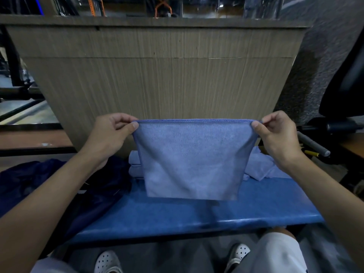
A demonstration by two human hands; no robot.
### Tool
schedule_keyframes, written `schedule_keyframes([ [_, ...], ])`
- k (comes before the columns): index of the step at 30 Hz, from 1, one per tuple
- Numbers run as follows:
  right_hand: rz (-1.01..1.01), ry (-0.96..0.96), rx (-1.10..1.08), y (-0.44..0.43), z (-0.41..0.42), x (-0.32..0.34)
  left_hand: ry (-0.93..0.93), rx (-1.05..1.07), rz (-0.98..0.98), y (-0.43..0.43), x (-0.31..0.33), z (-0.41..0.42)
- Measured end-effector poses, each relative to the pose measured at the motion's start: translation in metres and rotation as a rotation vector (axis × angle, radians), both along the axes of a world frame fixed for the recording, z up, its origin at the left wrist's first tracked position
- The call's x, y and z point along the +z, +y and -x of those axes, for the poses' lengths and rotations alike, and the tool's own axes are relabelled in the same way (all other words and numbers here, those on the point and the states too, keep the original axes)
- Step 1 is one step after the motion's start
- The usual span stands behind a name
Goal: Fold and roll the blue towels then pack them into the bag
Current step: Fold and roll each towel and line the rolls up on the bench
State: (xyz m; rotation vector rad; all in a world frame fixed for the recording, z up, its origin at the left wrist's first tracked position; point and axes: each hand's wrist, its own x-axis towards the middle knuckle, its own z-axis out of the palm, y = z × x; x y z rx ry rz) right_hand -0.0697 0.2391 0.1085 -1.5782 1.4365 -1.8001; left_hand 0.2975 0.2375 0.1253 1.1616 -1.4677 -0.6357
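1. Light is dim and cool, falling evenly across the wooden panel [157, 79].
2. Right of the panel, a dark shadow lies on the wall [325, 36].
3. Below the panel, a bench [197, 217] edge shows glare.
4. The panel's sides bow; lower corners blur.

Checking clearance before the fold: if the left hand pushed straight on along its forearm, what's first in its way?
The left hand, pinching the towel, would likely meet the wood-grain panel first; depth unclear.

Light blue towel [192, 160], deeper blue bench [197, 215], white perforated shoes [107, 261].
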Motion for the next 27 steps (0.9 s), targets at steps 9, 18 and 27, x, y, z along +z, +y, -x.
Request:
schedule_keyframes([
  [9, -0.061, 0.205, 0.01, 0.0001, 0.0019, -0.0005, -0.012, -0.003, -0.053, -0.0006, 0.0026, -0.0035],
  [18, -0.059, 0.222, 0.012, 0.0029, 0.0016, 0.0033, 0.161, -0.07, -0.124, 0.0015, 0.0031, 0.0026],
  [27, -0.119, 0.209, 0.008, 0.0043, 0.0032, 0.0065, 0.184, -0.068, -0.223, 0.0022, 0.0071, 0.0005],
])
